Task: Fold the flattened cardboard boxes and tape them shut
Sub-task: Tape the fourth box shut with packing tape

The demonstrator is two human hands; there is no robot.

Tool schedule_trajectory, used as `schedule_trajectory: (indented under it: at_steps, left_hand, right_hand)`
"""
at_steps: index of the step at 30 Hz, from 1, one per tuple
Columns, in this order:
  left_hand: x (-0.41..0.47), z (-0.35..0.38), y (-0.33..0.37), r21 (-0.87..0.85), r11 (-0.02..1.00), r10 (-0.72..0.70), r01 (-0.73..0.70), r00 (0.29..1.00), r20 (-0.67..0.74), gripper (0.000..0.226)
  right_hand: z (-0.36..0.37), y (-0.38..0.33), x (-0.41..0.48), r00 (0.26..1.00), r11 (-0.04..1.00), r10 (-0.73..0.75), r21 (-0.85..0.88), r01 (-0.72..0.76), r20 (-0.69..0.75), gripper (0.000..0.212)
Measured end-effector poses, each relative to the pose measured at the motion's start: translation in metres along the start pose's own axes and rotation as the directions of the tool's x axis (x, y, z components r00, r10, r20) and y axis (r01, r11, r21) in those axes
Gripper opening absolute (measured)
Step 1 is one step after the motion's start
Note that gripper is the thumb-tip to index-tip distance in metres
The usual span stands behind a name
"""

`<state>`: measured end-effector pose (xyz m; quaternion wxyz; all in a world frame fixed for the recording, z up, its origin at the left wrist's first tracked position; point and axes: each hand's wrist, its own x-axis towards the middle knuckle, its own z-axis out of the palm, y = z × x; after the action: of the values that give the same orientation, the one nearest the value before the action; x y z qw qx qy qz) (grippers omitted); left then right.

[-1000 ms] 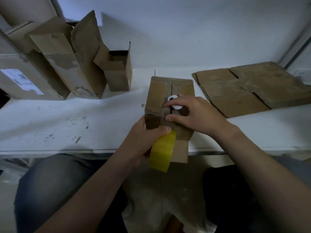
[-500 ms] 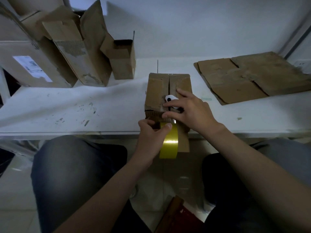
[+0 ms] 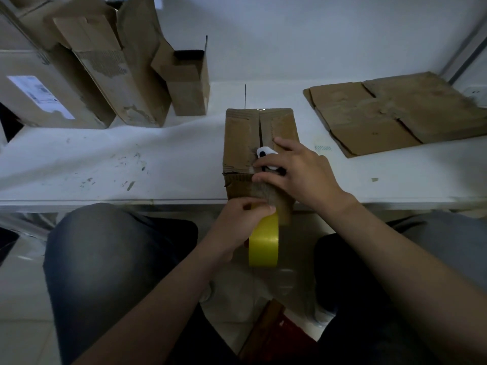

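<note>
1. Head view looks down on a white worktop [image 3: 105,159] with a cardboard box [image 3: 245,143] at its near edge, in front of the seated person.
2. This box lies with its two top flaps folded shut, and a narrow seam runs between them from front to back. Its near end hangs slightly past the worktop's edge.
3. On the box's near top edge rests the right hand [image 3: 297,175]. Its fingers are bent over a small white object [image 3: 264,152] with black marks, and its thumb presses on the cardboard just below the corner.
4. Below the worktop's edge, the left hand [image 3: 237,227] grips a yellow tape roll [image 3: 263,243]. Thumb and fingers pinch the top of the roll against the front face of the box, and the roll hangs on edge between the person's knees.
5. Whether a strip of tape already lies on the box cannot be told.
6. To the right lies a stack of flattened cardboard [image 3: 395,114], well apart from the box.
7. At the back left several folded boxes stand: a small open box [image 3: 188,85], tall boxes [image 3: 118,75] leaning beside it, and a large box with a white label [image 3: 39,96].
</note>
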<state>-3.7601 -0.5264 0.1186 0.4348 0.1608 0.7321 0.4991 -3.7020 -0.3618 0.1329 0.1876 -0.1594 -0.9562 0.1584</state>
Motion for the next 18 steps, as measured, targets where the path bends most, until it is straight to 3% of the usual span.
schedule_trajectory:
  at_steps: [5, 12, 16, 18]
  left_hand:
    - [-0.005, -0.004, -0.014, -0.038, 0.999, -0.025, 0.026, 1.000, 0.007, 0.011]
    - [0.005, 0.004, -0.023, 0.050, 0.998, 0.039, -0.034, 0.994, -0.102, 0.029]
    - [0.006, 0.008, -0.029, 0.009, 0.996, -0.093, 0.094, 0.993, -0.072, 0.028]
    - [0.006, 0.009, -0.033, -0.037, 0.995, -0.091, 0.090, 0.995, -0.037, 0.025]
  right_hand:
    - [0.001, -0.002, -0.012, 0.999, 0.999, -0.046, -0.026, 0.046, -0.022, 0.035]
    - [0.007, -0.001, -0.011, 0.998, 0.999, -0.021, 0.032, 0.023, -0.061, 0.031]
    - [0.011, 0.002, -0.008, 0.997, 1.000, -0.017, 0.013, 0.018, -0.075, 0.034]
    - [0.012, 0.001, -0.008, 0.995, 0.999, -0.027, 0.015, 0.029, -0.093, 0.034]
